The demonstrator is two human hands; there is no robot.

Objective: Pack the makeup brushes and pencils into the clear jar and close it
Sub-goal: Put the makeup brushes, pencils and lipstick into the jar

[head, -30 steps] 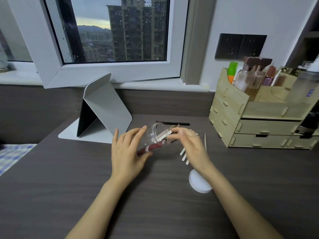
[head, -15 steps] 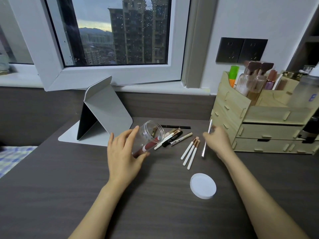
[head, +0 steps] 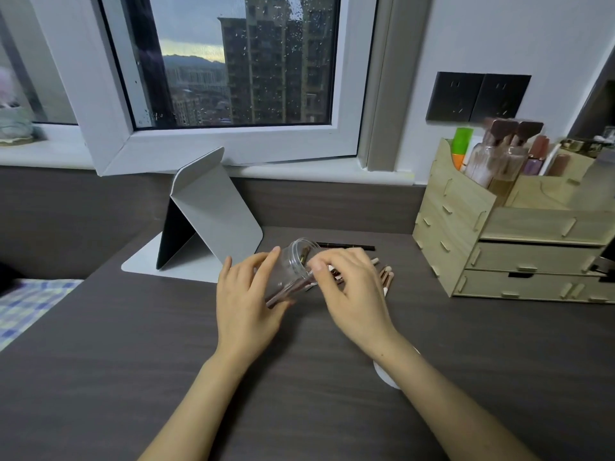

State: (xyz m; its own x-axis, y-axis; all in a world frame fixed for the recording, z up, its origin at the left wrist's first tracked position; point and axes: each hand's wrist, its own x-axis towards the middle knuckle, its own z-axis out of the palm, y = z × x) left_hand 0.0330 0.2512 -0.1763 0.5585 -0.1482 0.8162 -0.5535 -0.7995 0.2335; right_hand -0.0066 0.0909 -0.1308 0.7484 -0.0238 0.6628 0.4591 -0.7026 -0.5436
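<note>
My left hand (head: 246,307) grips the clear jar (head: 293,261), tilted with its mouth toward the right, just above the dark desk. A dark red stick lies inside it. My right hand (head: 352,294) is at the jar's mouth, fingers pinched on a slim pale brush whose end points into the jar. Behind that hand, a few white-handled brushes (head: 387,277) lie on the desk, mostly hidden. A black pencil (head: 352,246) lies farther back. The white lid (head: 386,377) sits flat under my right forearm, only its edge showing.
A wooden drawer organizer (head: 499,234) with bottles stands at the right. A grey folding tablet stand (head: 213,214) is behind the jar on the left. An open window frame (head: 233,144) juts over the sill. A checked cloth (head: 30,304) lies at the left edge.
My right hand picked a slim brush up from beside the organizer and carried it left to the jar's mouth. The left hand kept the jar tilted in place.
</note>
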